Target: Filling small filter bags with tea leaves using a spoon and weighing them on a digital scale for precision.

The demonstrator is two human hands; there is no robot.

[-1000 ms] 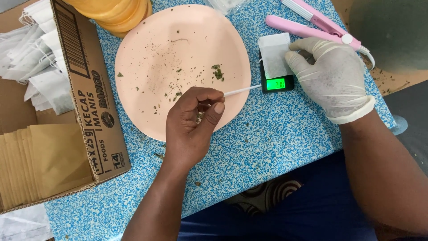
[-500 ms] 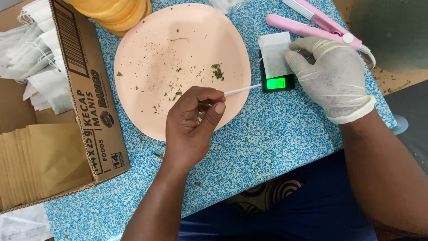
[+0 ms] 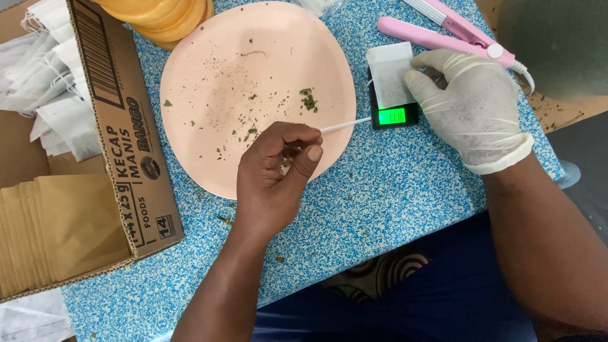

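Note:
My bare left hand (image 3: 273,177) is closed around a thin white stick (image 3: 345,125), over the near edge of a peach plate (image 3: 209,69) strewn with green herb crumbs. The stick's tip points at a small black scale (image 3: 394,115) with a lit green display. A white filter bag (image 3: 389,76) lies on the scale. My right hand (image 3: 472,107), in a white glove, rests on the bag's right edge and the scale, fingers curled over it.
A pink hair-straightener-style sealer (image 3: 443,35) lies beyond the scale. A cardboard box (image 3: 120,126) at left holds white filter bags (image 3: 44,82) and brown paper pouches (image 3: 57,228). Orange lids (image 3: 164,16) sit at the top. The blue speckled tabletop (image 3: 380,202) ends near my lap.
The hands stay nearly still. The reading on the scale's green display changes between frames.

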